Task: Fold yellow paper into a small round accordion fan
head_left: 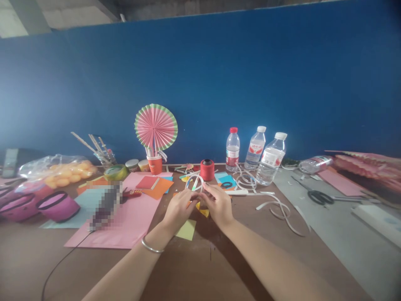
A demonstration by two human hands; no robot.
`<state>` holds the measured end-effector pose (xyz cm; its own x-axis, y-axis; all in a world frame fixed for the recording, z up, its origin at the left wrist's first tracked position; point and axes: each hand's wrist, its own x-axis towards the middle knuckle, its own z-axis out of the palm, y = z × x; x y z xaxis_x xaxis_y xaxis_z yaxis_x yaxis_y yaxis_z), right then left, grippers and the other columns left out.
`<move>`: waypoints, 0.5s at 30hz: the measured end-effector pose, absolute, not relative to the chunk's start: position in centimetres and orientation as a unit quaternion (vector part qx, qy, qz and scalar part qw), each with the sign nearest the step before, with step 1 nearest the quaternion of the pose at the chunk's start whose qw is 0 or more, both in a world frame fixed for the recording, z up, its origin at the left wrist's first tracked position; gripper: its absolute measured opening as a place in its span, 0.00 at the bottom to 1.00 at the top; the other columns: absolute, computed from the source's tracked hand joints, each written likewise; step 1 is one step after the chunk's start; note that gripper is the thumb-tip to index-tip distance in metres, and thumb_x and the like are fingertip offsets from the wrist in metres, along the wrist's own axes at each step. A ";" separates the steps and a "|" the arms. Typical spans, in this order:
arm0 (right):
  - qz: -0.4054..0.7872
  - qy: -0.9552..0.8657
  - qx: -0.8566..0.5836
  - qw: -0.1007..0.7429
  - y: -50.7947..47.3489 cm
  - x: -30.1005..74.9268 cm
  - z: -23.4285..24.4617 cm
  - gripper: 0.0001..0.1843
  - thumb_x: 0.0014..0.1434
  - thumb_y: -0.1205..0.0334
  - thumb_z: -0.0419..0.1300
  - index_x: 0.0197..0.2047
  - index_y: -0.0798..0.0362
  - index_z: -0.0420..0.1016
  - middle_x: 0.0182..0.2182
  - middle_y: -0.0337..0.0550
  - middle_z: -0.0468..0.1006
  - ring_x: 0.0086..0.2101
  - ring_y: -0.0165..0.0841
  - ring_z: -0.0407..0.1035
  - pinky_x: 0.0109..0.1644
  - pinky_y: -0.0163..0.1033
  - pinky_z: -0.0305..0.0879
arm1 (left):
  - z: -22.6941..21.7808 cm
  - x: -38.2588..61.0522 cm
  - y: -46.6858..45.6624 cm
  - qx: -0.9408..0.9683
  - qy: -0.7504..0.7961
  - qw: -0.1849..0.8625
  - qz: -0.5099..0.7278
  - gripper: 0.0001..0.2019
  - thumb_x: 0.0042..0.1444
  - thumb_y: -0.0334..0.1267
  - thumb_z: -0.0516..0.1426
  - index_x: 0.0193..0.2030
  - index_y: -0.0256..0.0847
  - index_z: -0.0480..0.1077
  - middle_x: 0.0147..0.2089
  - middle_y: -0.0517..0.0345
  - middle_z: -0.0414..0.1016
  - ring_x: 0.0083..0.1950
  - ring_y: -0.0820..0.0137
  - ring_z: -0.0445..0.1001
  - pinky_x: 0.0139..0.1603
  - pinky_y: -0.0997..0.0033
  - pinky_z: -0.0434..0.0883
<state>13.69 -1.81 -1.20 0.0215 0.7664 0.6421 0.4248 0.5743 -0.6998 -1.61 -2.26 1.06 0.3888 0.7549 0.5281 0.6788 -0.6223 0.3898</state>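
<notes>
My left hand (180, 207) and my right hand (218, 205) meet at the middle of the table, fingertips pinched together. Whatever lies between them is small and mostly hidden by the fingers. A looped white strip (194, 176) shows just beyond the fingertips; I cannot tell whether they grip it. Below the hands are folded yellow paper pieces (204, 212), and a pale yellow paper square (187, 230) lies by my left wrist. Behind the fingers stands a red thread spool (207, 171). A white-handled tool (239, 192) lies beside my right hand.
Right of the spool stand water bottles (232, 152), with curled white strips (283, 211) in front. Scissors (319, 196) lie farther right. A pink paper fan (156, 127) rises from an orange cup (154, 165). Pink sheets (134, 221) and purple bands (58, 206) lie left.
</notes>
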 end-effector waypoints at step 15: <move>0.195 -0.669 -0.451 0.557 -1.3 13.5 -0.7 0.11 0.52 0.55 0.56 0.36 0.52 0.67 0.31 0.41 0.70 0.31 0.33 0.65 0.35 0.36 0.61 | 0.7 -2.1 -1.7 0.855 0.418 -0.040 0.305 0.09 0.57 0.34 0.47 0.38 0.40 0.68 0.34 0.55 0.71 0.36 0.69 0.68 0.38 0.70 0.63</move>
<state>13.51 -1.35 -0.68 0.0283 0.8215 0.5695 0.3857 0.5167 -0.7644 -2.14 -1.70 0.74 0.4647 0.6900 0.5549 0.7384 -0.6479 0.1872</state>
